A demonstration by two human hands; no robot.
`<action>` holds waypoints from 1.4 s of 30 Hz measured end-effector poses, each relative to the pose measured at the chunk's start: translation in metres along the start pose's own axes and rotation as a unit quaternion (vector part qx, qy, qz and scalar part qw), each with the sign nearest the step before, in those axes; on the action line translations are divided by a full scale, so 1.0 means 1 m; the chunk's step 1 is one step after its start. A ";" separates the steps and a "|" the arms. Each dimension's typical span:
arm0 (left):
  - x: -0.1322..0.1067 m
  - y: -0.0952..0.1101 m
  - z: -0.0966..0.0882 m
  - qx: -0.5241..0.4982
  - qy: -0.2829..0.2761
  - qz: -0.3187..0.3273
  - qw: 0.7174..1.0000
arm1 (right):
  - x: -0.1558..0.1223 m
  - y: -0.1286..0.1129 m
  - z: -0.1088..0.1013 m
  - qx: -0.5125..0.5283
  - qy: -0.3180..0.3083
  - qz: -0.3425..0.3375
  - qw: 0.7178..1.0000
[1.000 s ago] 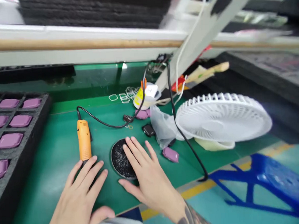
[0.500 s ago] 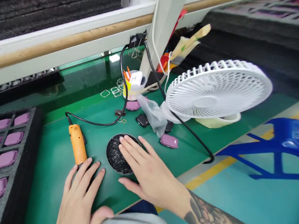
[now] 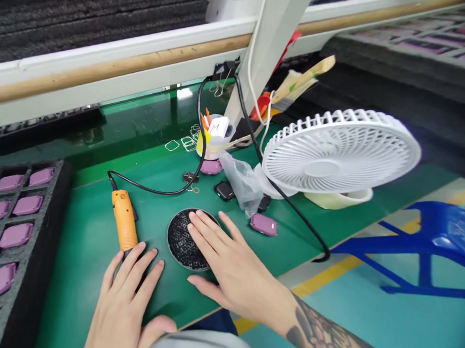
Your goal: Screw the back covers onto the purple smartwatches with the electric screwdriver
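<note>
My left hand lies flat and open on the green mat, its fingertips at the lower end of an orange electric screwdriver. A black cord runs from the screwdriver's top end across the mat. My right hand rests open, with fingers spread, over a round black mesh disc with a metal rim. Its palm and fingers cover the disc's right part. A purple rounded piece and a black piece lie beyond that hand.
A black foam tray holds several purple pieces at the left. Farther back stand a white desk fan, a plastic bag and a cup of pens, with wire loops beside it. A blue stool stands on the floor at the right.
The view has swung and levelled, so the mat and fan sit differently in the frame. Both hands stay in the same places, by the screwdriver and on the disc.
</note>
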State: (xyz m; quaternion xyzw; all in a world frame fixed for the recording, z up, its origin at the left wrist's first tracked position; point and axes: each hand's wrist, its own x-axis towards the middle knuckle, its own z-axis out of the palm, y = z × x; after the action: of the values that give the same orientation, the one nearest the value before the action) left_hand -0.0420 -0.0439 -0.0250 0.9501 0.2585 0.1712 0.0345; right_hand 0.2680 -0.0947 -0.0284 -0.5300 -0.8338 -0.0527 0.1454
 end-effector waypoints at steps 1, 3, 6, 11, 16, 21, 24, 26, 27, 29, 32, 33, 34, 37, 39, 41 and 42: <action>0.000 0.000 0.000 -0.002 0.000 -0.002 1.000 | 0.003 -0.002 0.001 0.001 0.000 -0.002 1.000; -0.001 0.001 0.001 -0.008 0.006 -0.010 1.000 | 0.002 -0.006 0.001 0.003 0.002 -0.012 1.000; -0.001 0.003 0.004 -0.015 0.014 -0.017 1.000 | -0.008 -0.005 -0.002 0.002 0.012 -0.017 1.000; 0.001 0.006 0.004 -0.019 0.001 -0.030 0.999 | -0.011 0.006 -0.006 -0.004 0.016 0.007 1.000; 0.000 0.009 0.000 -0.031 -0.009 -0.042 0.999 | 0.003 -0.005 -0.002 0.018 -0.011 -0.030 0.999; 0.001 0.011 0.002 -0.035 -0.007 -0.047 0.998 | -0.019 -0.005 -0.012 0.041 -0.011 -0.072 0.996; 0.002 0.011 0.002 -0.035 -0.009 -0.053 0.998 | -0.029 0.008 -0.015 0.035 -0.003 -0.064 0.997; 0.003 0.010 0.000 -0.034 -0.008 -0.048 0.998 | -0.025 0.012 -0.013 0.029 -0.008 -0.053 0.998; 0.003 0.010 -0.001 -0.033 -0.007 -0.044 0.998 | -0.021 0.012 -0.010 0.026 -0.014 -0.046 0.998; 0.003 0.010 -0.003 -0.030 -0.008 -0.041 0.999 | -0.009 0.007 -0.005 0.023 -0.025 -0.036 0.999; 0.004 0.011 -0.004 -0.026 -0.008 -0.046 0.999 | 0.000 -0.003 -0.002 0.025 -0.026 -0.047 0.998; 0.005 0.011 -0.004 -0.025 -0.006 -0.045 0.999 | -0.001 -0.004 -0.002 0.027 -0.023 -0.059 0.998; 0.006 0.012 -0.003 -0.024 -0.001 -0.044 0.999 | -0.004 -0.003 -0.004 0.028 -0.017 -0.070 0.997; 0.009 0.011 -0.002 -0.017 0.014 -0.037 0.999 | -0.017 0.007 -0.008 0.019 0.010 -0.084 0.996; 0.009 0.011 -0.002 -0.012 0.018 -0.029 0.999 | -0.020 0.014 -0.009 0.006 0.020 -0.064 0.998; 0.009 0.010 -0.001 -0.010 0.017 -0.026 0.999 | -0.015 0.017 -0.008 0.002 0.012 -0.043 0.999; 0.008 0.010 -0.001 -0.010 0.017 -0.029 0.999 | -0.011 0.016 -0.007 0.006 0.004 -0.039 0.999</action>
State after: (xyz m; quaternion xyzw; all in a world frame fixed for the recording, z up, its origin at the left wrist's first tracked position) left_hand -0.0309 -0.0483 -0.0197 0.9388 0.2845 0.1891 0.0440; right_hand 0.2882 -0.0994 -0.0258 -0.4960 -0.8535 -0.0552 0.1496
